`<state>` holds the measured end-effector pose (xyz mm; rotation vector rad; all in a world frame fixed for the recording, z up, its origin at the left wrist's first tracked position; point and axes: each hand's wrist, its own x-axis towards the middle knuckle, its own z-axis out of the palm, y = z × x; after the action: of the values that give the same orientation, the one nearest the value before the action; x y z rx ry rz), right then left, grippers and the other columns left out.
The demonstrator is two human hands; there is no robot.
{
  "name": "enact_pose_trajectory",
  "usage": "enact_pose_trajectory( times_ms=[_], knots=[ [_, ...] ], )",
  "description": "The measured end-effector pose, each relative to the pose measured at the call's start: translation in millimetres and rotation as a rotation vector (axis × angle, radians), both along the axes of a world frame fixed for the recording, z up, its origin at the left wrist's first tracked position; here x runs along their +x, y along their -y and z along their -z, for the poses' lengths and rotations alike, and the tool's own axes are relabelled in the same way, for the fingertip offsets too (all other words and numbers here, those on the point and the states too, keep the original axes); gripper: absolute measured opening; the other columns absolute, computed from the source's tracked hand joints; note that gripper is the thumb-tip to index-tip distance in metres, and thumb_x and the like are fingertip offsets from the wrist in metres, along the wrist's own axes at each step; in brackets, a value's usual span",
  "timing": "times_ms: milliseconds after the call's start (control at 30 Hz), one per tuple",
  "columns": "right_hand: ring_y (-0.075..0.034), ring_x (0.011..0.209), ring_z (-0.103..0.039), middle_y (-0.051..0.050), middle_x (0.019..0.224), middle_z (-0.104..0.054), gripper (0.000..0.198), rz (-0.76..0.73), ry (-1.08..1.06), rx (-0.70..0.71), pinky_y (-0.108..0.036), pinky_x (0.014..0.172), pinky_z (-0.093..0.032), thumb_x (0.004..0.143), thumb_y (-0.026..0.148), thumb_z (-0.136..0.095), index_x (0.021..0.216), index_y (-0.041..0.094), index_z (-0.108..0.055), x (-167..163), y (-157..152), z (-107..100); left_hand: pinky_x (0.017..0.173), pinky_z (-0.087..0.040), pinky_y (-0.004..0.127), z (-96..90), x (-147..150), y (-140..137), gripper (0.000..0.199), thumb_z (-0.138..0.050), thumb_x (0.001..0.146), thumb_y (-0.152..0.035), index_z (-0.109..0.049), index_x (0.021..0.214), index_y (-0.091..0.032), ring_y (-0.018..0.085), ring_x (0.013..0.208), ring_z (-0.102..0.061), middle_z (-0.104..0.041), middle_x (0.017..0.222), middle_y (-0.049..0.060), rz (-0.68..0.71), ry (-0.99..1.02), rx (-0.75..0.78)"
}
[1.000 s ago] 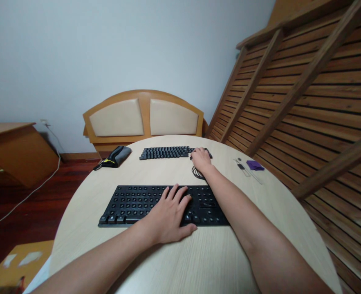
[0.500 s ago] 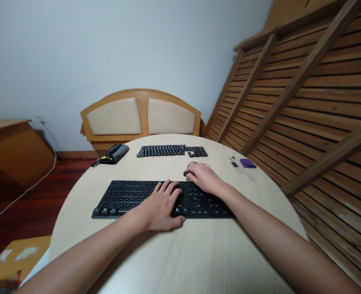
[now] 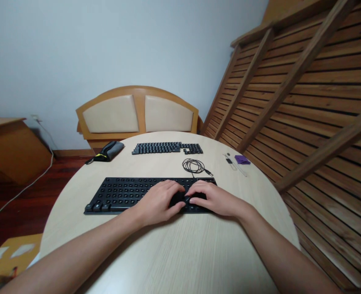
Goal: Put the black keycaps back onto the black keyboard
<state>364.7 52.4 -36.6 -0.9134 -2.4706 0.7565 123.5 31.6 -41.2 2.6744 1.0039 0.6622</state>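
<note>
The right hand (image 3: 210,197) pinches a small black keycap (image 3: 187,199) at its fingertips, over the partly stripped keyboard (image 3: 123,191). The left hand (image 3: 159,200), thumb and fingers apart, lies over the keyboard just left of that keycap.

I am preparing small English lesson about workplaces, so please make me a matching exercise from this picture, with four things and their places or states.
Things:
1. keyboard
2. cable
3. loose keycaps
4. purple cloth

Places or states:
A. near the right edge of the table
B. partly covered by the left hand and the right hand
C. set out in rows toward the table's far edge
D. coiled, just beyond the keyboard

Pairs: 1-B, 2-D, 3-C, 4-A
</note>
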Motion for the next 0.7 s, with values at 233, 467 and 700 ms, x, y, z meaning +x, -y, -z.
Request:
enact_pose_trajectory(
  times_ms=[233, 467, 700],
  knots=[
    [-0.021, 0.103, -0.061, -0.006, 0.103, -0.071, 0.016, -0.046, -0.002, 0.011, -0.036, 0.092, -0.047, 0.095, 0.034, -0.066, 0.102, 0.021, -0.071, -1.7, 0.9, 1.0, 0.082, -0.051, 0.035, 1.9, 1.6, 0.2, 0.012, -0.060, 0.094, -0.022, -0.062, 0.106, -0.020, 0.021, 0.094, -0.064, -0.070, 0.102, 0.005, 0.009, 0.075, -0.047],
    [-0.021, 0.099, -0.061, -0.006, 0.099, -0.071, 0.017, -0.038, -0.014, 0.018, -0.036, 0.090, -0.047, 0.094, 0.037, -0.067, 0.095, 0.020, -0.071, -2.5, -0.3, 2.7, 0.083, -0.050, 0.033, 5.4, 4.2, -0.2, 0.012, -0.062, 0.092, -0.018, -0.064, 0.104, -0.021, 0.020, 0.095, -0.064, -0.071, 0.101, 0.003, -0.008, 0.135, -0.142],
    [-0.021, 0.099, -0.061, -0.006, 0.100, -0.071, 0.017, -0.054, -0.023, 0.023, -0.035, 0.089, -0.047, 0.094, 0.037, -0.066, 0.094, 0.021, -0.071, -1.9, -1.5, 6.3, 0.084, -0.050, 0.034, 5.9, 4.3, 0.2, 0.013, -0.064, 0.092, -0.021, -0.064, 0.105, -0.021, 0.021, 0.096, -0.064, -0.071, 0.103, 0.003, -0.009, 0.118, -0.157]
  ],
)
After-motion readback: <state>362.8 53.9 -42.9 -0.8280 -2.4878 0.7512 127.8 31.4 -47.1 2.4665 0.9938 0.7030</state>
